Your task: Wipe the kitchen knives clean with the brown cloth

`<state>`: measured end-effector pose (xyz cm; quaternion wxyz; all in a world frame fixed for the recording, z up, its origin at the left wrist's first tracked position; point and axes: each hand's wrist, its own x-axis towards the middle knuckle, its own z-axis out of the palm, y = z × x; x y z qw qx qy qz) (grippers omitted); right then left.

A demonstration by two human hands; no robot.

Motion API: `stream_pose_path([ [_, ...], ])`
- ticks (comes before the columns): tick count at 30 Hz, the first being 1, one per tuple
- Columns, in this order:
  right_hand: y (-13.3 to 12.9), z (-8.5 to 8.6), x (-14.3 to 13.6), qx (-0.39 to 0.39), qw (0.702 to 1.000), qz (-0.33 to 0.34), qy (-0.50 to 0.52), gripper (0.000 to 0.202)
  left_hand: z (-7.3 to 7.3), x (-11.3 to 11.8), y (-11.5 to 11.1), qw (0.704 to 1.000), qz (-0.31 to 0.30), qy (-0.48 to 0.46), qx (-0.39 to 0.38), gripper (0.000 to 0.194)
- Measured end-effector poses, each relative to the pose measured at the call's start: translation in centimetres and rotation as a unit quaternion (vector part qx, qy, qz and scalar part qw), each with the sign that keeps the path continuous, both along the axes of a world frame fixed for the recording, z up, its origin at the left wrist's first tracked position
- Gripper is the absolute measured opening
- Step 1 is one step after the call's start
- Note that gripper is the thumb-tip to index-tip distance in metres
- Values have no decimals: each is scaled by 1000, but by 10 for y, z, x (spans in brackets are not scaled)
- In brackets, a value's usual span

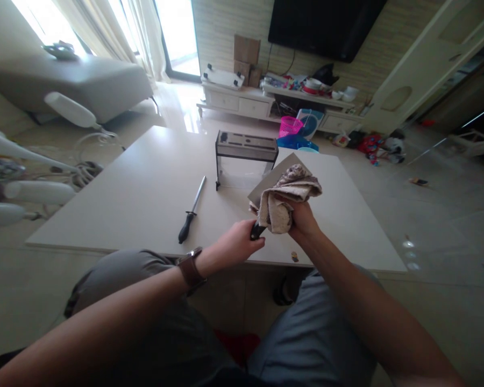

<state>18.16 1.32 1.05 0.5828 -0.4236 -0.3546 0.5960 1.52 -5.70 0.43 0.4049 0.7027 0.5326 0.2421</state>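
My left hand (242,239) is wrapped round the black handle of a cleaver (264,185), whose broad grey blade tilts up and away to the right. A crumpled beige and brown cloth (284,199) lies over part of that blade, and my right hand (303,217) is closed on it from the right. The cloth hides most of the right fingers and the blade's lower part. Left of my hands, a honing steel (192,209) with a black handle rests on the white table. Beyond them stands a knife block (247,146) with a slotted dark top and clear sides.
The white table (137,193) ends just before my knees. A small sticker or figure (294,257) is at its near edge. White lamp arms (40,191) reach in from the left. Behind the table are a pink basket (290,127) and a low cabinet (254,107).
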Motion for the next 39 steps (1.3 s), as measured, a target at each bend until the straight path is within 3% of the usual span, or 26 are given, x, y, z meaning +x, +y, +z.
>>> stream_pose_path([
  [8, -7, -4, -3, -53, 998, 31, 16, 39, -5, 3, -4, 1000, -14, -20, -9, 13],
  [19, -18, -27, -19, -53, 996, 75, 1, 39, -18, -3, -3, 994, -44, -99, 23, 21],
  [30, -16, -29, -18, -42, 995, 93, -4, 39, -19, -7, -4, 989, -57, -129, 36, 21],
  [34, -13, -24, -15, -8, 992, 120, -29, 37, -18, -7, -5, 989, -68, -131, 14, 23],
  [39, -9, -2, -5, 37, 989, 127, -67, 39, -7, -12, -2, 989, -43, -138, -1, 30],
])
